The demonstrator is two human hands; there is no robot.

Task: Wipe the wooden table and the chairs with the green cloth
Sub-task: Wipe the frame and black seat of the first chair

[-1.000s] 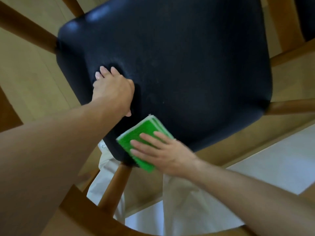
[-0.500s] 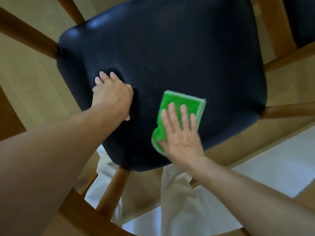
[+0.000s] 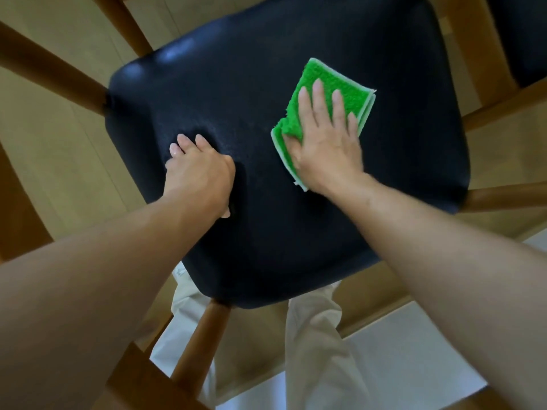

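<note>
A chair with a black padded seat [image 3: 266, 69] and brown wooden frame fills the view from above. The folded green cloth [image 3: 334, 84] lies flat on the seat's right half. My right hand [image 3: 325, 143] presses down on the cloth with fingers spread, covering its near part. My left hand [image 3: 198, 173] rests on the seat's left side, fingers curled and pushing into the padding, holding nothing.
Wooden chair rails [image 3: 50, 66] run out at the left and a wooden leg [image 3: 201, 344] shows below the seat. A second dark seat [image 3: 524, 34] is at the top right. Pale trousers [image 3: 319, 350] and light wooden floor [image 3: 59, 149] lie beneath.
My right hand has slid the green cloth from the seat's near edge up and to the right across the seat. My left hand has stayed in place on the seat.
</note>
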